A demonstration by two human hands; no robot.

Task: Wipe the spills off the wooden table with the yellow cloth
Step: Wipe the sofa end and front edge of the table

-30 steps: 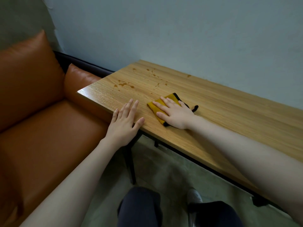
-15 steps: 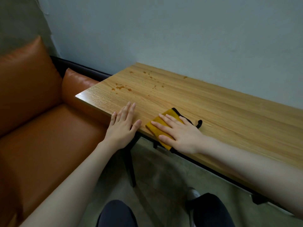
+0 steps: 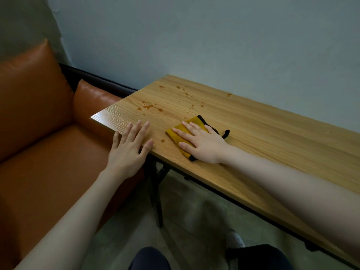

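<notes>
The folded yellow cloth with a black edge lies flat on the wooden table. My right hand presses down on it with fingers spread. My left hand rests flat and open on the table's near edge, left of the cloth, holding nothing. Brown spill drops sit near the table's left end, more spill drops lie further back, and one small drop sits between my hands.
An orange leather sofa stands against the table's left end. A pale wall runs behind the table. Black table legs and my own legs show below, over a grey floor.
My right hand slid the cloth toward the near edge, then back away from it. The left hand stayed on the table edge. The view shifted slightly.
</notes>
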